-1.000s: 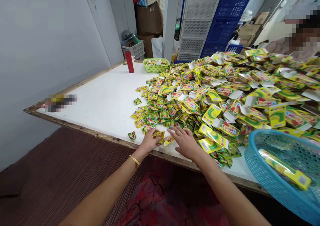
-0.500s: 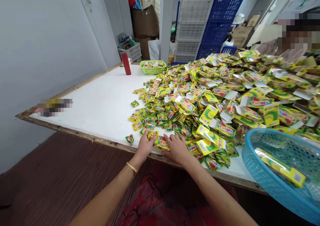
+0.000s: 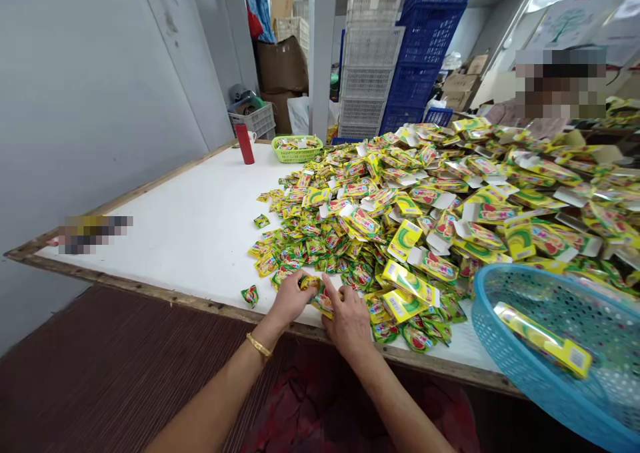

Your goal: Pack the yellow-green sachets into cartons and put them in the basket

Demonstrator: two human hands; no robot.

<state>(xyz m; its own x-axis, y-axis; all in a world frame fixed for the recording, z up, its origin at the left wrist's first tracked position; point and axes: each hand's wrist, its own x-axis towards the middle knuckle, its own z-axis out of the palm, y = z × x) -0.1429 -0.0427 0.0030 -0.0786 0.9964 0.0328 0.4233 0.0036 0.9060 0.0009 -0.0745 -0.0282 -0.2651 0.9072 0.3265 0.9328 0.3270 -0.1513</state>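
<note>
Close to the table's front edge, my left hand pinches a small shiny yellow packet. My right hand, fingers bent, holds a small yellow-and-green printed carton with a red fruit picture. Packet and carton meet between the hands; whether the packet is inside the carton's end I cannot tell. Just beyond my fingers, small green and yellow packets lie heaped. One loose green packet rests left of my left hand.
A blue plastic basket with one carton in it stands at the right edge. Piled cartons cover the table's right side. Farther back are a green basket and a red bottle. Across the pile is another person.
The view has shifted slightly right and up. My hands have drawn closer around the packet and carton, and the right hand has turned more upright with its index finger raised.
</note>
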